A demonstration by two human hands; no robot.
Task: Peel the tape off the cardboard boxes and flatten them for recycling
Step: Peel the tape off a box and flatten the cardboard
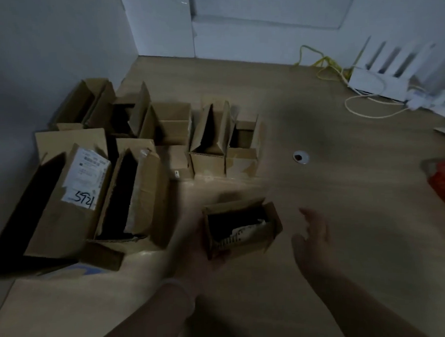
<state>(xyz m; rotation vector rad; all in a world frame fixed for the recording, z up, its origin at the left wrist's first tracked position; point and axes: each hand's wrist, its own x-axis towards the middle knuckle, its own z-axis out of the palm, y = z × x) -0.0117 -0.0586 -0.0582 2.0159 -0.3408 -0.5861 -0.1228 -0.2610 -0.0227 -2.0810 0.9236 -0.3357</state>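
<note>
The person's left hand (pixel 194 248) cradles a small cardboard box (pixel 242 228) from its left side and underneath, fingers curled round its lower edge, lifting it a little above the counter (pixel 345 214). The box's flaps stand open toward the camera, and a pale, crumpled strip (pixel 247 231) lies inside its mouth (blur makes it hard to say whether this is tape or a torn label). The right hand (pixel 312 238) hovers just to the right of the box without touching it, fingers spread and relaxed, holding nothing. A thin bracelet (pixel 175 282) circles the left wrist. To the left of the left hand lies a large opened box (pixel 53 226) bearing a white shipping label (pixel 85 174) with handwritten marks, and another opened box (pixel 143 197) sits between that one and the hand. Beyond the left hand, a cluster of smaller opened boxes (pixel 209 135) stands near the wall. Under the left forearm rests a flat cardboard sheet (pixel 57 315). Beyond the right hand is a round cable hole (pixel 300 157) in the counter, and farther off a white router (pixel 381 82) with yellow cable (pixel 324 62).
</note>
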